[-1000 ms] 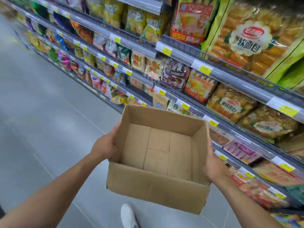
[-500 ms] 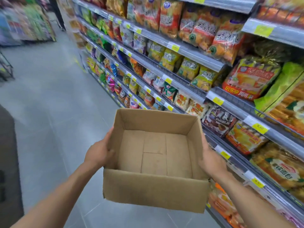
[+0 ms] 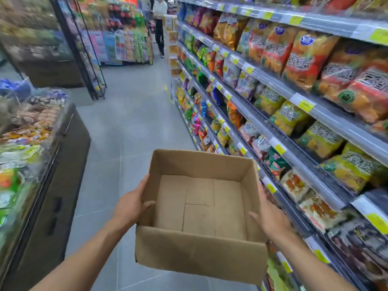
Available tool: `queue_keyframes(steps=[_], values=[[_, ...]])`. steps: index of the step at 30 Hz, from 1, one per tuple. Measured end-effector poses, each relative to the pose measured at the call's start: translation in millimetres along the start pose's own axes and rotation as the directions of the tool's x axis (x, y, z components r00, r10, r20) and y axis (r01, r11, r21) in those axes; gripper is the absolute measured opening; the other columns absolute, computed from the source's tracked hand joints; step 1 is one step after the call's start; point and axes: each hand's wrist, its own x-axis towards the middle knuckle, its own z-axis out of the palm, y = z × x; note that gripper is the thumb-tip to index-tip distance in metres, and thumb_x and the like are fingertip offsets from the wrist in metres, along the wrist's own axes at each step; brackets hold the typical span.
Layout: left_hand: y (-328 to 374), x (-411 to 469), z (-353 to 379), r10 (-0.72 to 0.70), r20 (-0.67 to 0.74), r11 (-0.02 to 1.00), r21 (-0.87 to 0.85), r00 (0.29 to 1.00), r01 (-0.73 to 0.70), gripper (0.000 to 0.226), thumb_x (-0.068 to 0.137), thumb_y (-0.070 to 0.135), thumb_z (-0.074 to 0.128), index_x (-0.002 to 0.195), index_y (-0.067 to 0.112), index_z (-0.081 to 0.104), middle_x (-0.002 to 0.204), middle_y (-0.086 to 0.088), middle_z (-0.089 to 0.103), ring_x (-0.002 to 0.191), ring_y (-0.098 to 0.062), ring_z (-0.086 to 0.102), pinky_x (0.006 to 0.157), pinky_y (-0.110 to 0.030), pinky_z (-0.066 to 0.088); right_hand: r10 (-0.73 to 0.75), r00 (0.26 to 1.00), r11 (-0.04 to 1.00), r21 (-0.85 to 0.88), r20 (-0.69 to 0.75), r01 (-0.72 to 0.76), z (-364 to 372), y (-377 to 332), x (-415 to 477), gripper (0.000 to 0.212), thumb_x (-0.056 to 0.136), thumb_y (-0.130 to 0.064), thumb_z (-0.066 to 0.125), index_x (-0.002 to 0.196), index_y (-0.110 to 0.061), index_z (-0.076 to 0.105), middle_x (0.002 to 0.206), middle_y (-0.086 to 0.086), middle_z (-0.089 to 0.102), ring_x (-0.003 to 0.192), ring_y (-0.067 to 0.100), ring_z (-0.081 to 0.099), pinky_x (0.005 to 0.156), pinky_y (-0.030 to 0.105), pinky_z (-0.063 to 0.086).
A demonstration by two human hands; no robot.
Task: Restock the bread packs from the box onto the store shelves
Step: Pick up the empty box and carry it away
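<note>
The open-topped brown cardboard box (image 3: 199, 255) is carried level in front of the person, between both forearms, and its bare folded floor shows no bread packs inside; judged from that, the unloading step looks finished and the step in hand is carrying the empty carton down the aisle; the next move calls either for a refill or for setting the box aside, and it needs a steady two-sided hold so the light carton does not tip. The left grip (image 3: 131, 204) clamps the box's left wall, with the fingers laid along the outside and the thumb hooked over the rim to the inside; the right grip (image 3: 270, 219) does the same on the right wall, palm against the outer face and thumb inside, so each pinches cardboard and neither is spread free. Just to the right of the box runs the grey metal store shelving with yellow price tags (image 3: 294, 156), packed with red, orange and yellow printed snack bags (image 3: 302, 59); motion blur makes it hard to tell whether any bags there are bread packs. Left of the box stands a dark low display bin of loose wrapped goods (image 3: 63, 164); beyond the box stretches the grey tiled floor (image 3: 130, 127), and far past it stands another person in dark trousers (image 3: 160, 28).
</note>
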Motion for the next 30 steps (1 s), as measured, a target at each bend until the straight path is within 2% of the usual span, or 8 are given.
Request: queue_keyframes(steps=[2, 4, 7, 9, 11, 16, 23, 30], values=[[0.5, 12.1, -7.5, -0.062, -0.031, 0.998, 0.031, 0.998, 0.063, 0.097, 0.089, 0.043, 0.073, 0.158, 0.046, 0.005, 0.100, -0.005, 0.074, 0.090, -0.029, 0.071, 0.072, -0.034, 0.052, -0.054, 0.998, 0.998, 0.017, 0.015, 0.053, -2.4, -10.8, 35.6, 0.124, 0.085, -0.043, 0.074, 0.147, -0.045, -0.032, 0.119, 0.004, 0.069, 0.090, 0.029, 0.071, 0.064, 0.042, 0.054], [-4.5, 22.9, -13.1, -0.120, -0.071, 0.990, 0.061, 0.990, 0.124, 0.097, 0.089, 0.045, 0.072, 0.159, 0.044, 0.004, 0.095, -0.005, 0.073, 0.088, -0.028, 0.070, 0.073, -0.036, 0.054, -0.101, 0.994, 0.995, 0.013, 0.037, 0.100, -3.4, -22.2, 68.9, 0.125, 0.083, -0.048, 0.075, 0.147, -0.045, -0.033, 0.107, 0.001, 0.070, 0.081, 0.026, 0.071, 0.059, 0.039, 0.053], [-17.6, 36.9, -23.1, -0.193, -0.113, 0.976, 0.084, 0.975, 0.203, 0.100, 0.089, 0.044, 0.072, 0.160, 0.042, 0.002, 0.106, -0.009, 0.073, 0.095, -0.028, 0.070, 0.074, -0.037, 0.055, -0.164, 0.980, 0.986, -0.023, 0.109, 0.168, -6.0, -46.0, 113.7, 0.126, 0.084, -0.051, 0.072, 0.146, -0.041, -0.037, 0.082, -0.004, 0.064, 0.062, 0.018, 0.063, 0.049, 0.033, 0.048], [-28.5, 45.6, -31.0, -0.229, -0.143, 0.967, 0.077, 0.963, 0.241, 0.103, 0.088, 0.040, 0.075, 0.160, 0.042, 0.001, 0.116, -0.008, 0.073, 0.100, -0.028, 0.071, 0.075, -0.036, 0.055, -0.208, 0.972, 0.978, -0.012, 0.105, 0.211, -4.0, -66.5, 139.4, 0.125, 0.084, -0.049, 0.073, 0.148, -0.039, -0.034, 0.081, -0.001, 0.063, 0.060, 0.017, 0.061, 0.043, 0.031, 0.040], [-40.9, 55.3, -38.0, -0.269, -0.162, 0.956, 0.072, 0.950, 0.283, 0.105, 0.088, 0.034, 0.075, 0.159, 0.046, -0.002, 0.116, -0.007, 0.073, 0.099, -0.027, 0.072, 0.071, -0.035, 0.053, -0.256, 0.959, 0.965, -0.018, 0.119, 0.260, -0.4, -86.7, 166.3, 0.123, 0.087, -0.045, 0.072, 0.148, -0.038, -0.034, 0.085, 0.003, 0.065, 0.068, 0.021, 0.066, 0.045, 0.031, 0.037], [-81.3, 90.0, -52.8, -0.357, -0.184, 0.922, 0.087, 0.916, 0.377, 0.103, 0.091, 0.023, 0.067, 0.157, 0.047, -0.008, 0.108, -0.006, 0.074, 0.088, -0.027, 0.071, 0.064, -0.036, 0.055, -0.358, 0.922, 0.932, -0.001, 0.151, 0.362, 15.4, -142.6, 237.4, 0.118, 0.090, -0.024, 0.068, 0.146, -0.046, -0.033, 0.079, 0.006, 0.068, 0.062, 0.023, 0.065, 0.057, 0.037, 0.051], [-138.5, 175.7, -88.4, -0.436, -0.218, 0.898, -0.036, 0.873, 0.439, 0.095, 0.092, 0.018, 0.064, 0.159, 0.045, 0.003, 0.114, -0.006, 0.073, 0.095, -0.028, 0.070, 0.065, -0.032, 0.045, -0.405, 0.897, 0.910, -0.015, 0.177, 0.414, 29.1, -239.3, 337.9, 0.117, 0.089, -0.014, 0.062, 0.143, -0.051, -0.034, 0.052, 0.004, 0.057, 0.043, 0.020, 0.054, 0.045, 0.031, 0.038], [-184.0, 281.0, -145.7, -0.446, -0.218, 0.894, -0.048, 0.868, 0.446, 0.092, 0.091, 0.018, 0.060, 0.158, 0.047, 0.005, 0.101, -0.004, 0.073, 0.091, -0.030, 0.070, 0.066, -0.032, 0.041, -0.392, 0.908, 0.919, 0.022, 0.146, 0.393, 49.8, -320.1, 444.2, 0.102, 0.090, -0.010, 0.043, 0.143, -0.057, -0.029, 0.054, 0.004, 0.060, 0.047, 0.024, 0.061, 0.054, 0.040, 0.055]])
